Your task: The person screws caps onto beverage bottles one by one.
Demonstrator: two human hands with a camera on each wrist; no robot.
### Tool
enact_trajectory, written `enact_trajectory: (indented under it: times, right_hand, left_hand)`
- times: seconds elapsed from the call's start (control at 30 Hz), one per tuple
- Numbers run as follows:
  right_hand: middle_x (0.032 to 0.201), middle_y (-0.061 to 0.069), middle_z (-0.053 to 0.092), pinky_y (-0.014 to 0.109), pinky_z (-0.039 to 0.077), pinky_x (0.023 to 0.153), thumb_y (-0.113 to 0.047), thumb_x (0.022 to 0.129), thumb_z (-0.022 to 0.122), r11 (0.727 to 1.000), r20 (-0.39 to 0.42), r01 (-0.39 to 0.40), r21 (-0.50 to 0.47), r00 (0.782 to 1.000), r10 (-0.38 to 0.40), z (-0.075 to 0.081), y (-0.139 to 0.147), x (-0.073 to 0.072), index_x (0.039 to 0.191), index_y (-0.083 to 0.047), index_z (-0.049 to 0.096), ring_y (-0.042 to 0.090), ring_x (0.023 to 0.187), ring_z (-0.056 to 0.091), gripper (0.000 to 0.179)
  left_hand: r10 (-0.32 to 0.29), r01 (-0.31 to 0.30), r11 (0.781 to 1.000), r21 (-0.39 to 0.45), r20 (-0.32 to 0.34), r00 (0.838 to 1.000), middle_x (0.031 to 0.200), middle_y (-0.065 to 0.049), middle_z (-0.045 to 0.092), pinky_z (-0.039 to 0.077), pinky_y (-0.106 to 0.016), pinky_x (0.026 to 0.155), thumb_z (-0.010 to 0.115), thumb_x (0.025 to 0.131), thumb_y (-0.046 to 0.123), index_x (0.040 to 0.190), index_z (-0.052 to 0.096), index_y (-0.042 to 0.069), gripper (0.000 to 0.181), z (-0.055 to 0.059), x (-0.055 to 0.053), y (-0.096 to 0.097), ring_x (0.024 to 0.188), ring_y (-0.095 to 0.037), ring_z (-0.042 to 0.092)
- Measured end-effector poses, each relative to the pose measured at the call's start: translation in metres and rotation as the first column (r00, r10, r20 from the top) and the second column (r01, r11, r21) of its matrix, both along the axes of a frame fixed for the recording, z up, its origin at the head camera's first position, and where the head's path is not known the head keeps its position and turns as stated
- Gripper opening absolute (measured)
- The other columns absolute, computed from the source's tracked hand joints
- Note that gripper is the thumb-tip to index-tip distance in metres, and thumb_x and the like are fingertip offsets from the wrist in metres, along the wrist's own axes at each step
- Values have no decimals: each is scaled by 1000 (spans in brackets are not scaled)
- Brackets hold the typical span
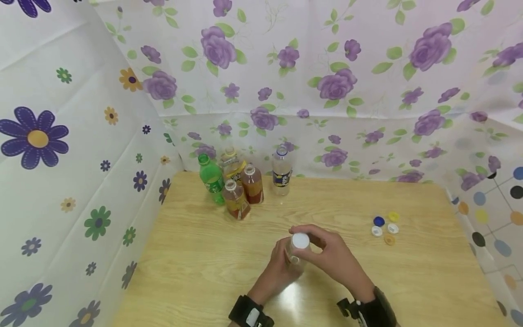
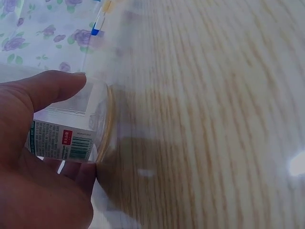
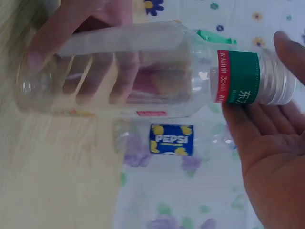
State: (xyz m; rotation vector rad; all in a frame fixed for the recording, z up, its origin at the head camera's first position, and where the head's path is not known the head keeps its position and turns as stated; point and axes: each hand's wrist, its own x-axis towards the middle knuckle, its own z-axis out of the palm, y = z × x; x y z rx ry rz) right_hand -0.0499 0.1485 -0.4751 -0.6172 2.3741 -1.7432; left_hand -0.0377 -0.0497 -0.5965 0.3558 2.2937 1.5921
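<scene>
A clear plastic bottle [image 3: 157, 86] with a green and red neck label [image 3: 240, 76] stands upright over the table near its front. My left hand [image 1: 278, 269] grips the lower body, the thumb along one side and the fingers round the other. In the left wrist view the bottle's base is right at the wood, beside a barcode label [image 2: 78, 147]. My right hand [image 1: 333, 256] holds the white cap [image 1: 300, 240] at the top, thumb on the near side and fingers round the far side. The palm partly wraps the neck in the right wrist view.
At the back left stand a green bottle [image 1: 211, 178], a clear yellow-labelled bottle [image 1: 234, 170] and two brownish bottles [image 1: 253, 186]. A Pepsi bottle [image 1: 281, 175] is right of them. Several loose caps [image 1: 378, 221] lie at the right. Flowered cloth [image 1: 261, 91] walls the table.
</scene>
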Motion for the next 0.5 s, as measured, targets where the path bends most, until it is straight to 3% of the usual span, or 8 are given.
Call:
enact_trajectory:
  times: [0.1,0.2,0.27,0.37,0.5]
  right_hand:
    - [129,-8,69,40,56,100,-28,95,83,993,-139,-15,117,990,31,4,0,-1,130,-25,68,15,121,65,39]
    - [119,-10,61,34,58,87,-26,95,83,969,-301,-14,248,949,91,8,1,-6,123,-25,64,9,104,62,34]
    - [113,-12,55,30,57,79,-26,95,84,952,-358,-7,306,926,121,11,-1,-11,116,-24,62,7,95,57,30]
    - [104,-14,53,25,54,70,-29,94,84,934,-353,9,356,927,125,14,-7,-14,107,-24,59,5,86,55,29]
    - [91,-15,55,23,50,60,-36,92,84,911,-332,96,402,942,47,14,-16,-11,98,-24,56,4,75,54,31]
  left_hand:
    - [-13,13,1000,16,-4,1000,146,5,43,45,-48,107,77,91,11,154,37,31,77,-2,-2,0,133,-20,46]
    - [-26,27,999,27,-9,1000,146,6,43,44,-48,109,76,89,4,152,38,34,80,-3,-3,0,134,-19,45]
    - [-30,30,999,22,-9,1000,145,7,43,43,-47,110,74,87,1,151,38,35,81,-3,-4,0,134,-18,45]
    - [-36,36,999,5,-6,999,142,8,44,43,-45,110,72,85,-3,150,39,33,81,-3,-5,0,132,-16,47]
    - [-33,33,999,-5,-27,999,139,7,46,45,-43,109,68,81,-7,148,42,27,80,-2,-6,-2,126,-15,50]
